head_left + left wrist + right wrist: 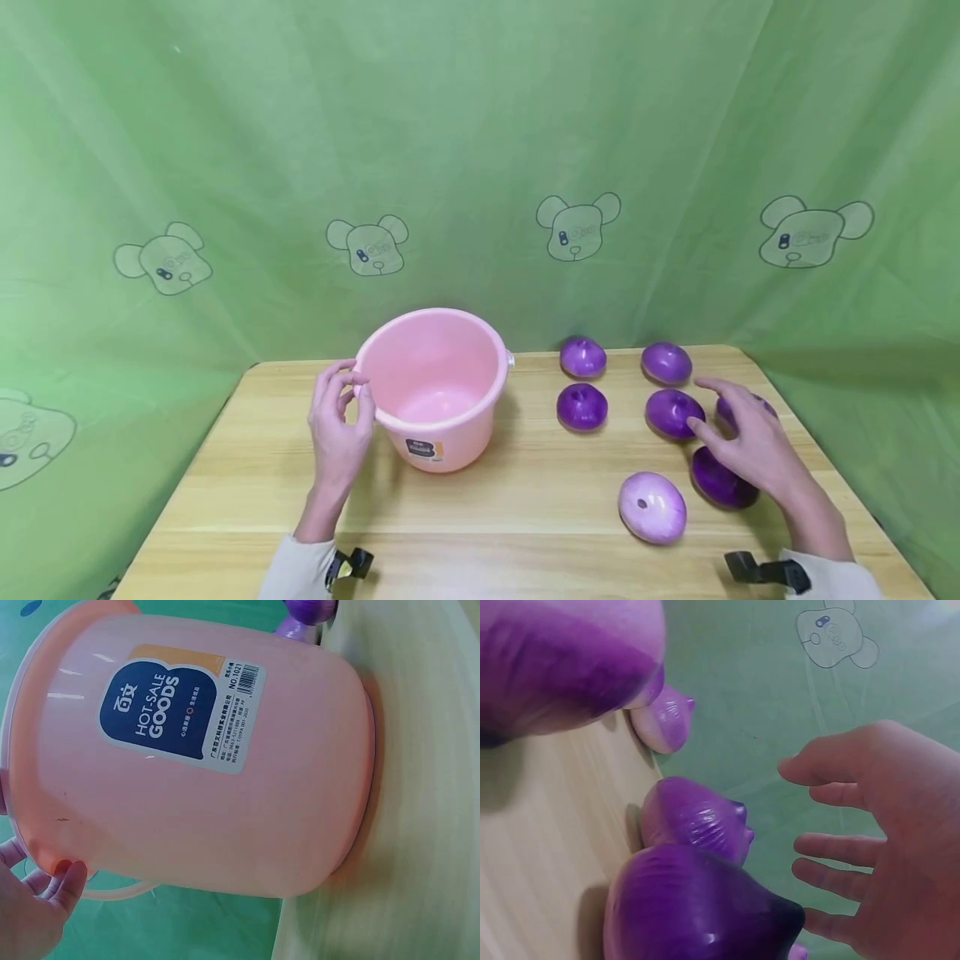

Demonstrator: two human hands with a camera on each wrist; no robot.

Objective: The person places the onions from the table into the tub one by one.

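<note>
A pink plastic bucket (427, 442) stands upright on the table, its label facing the near side. My left hand (341, 425) holds the bucket's left rim, fingers bent over the edge; in the left wrist view the thumb (71, 885) lies against the outer wall below the rim. Over the group of purple onions at the right hovers my right hand (750, 442), fingers loosely spread and nothing in its grasp. Beneath and around it are one onion (670, 414), another partly hidden onion (716, 479) and one behind the fingers (731, 387). A paler onion (652, 508) lies nearer the front.
Two onions, a far one (582, 357) and a nearer one (582, 407), sit between the bucket and the right-hand group. Another onion (667, 362) rests near the table's back edge. A green curtain (480, 167) with bear-head prints rises behind the wooden table (487, 542).
</note>
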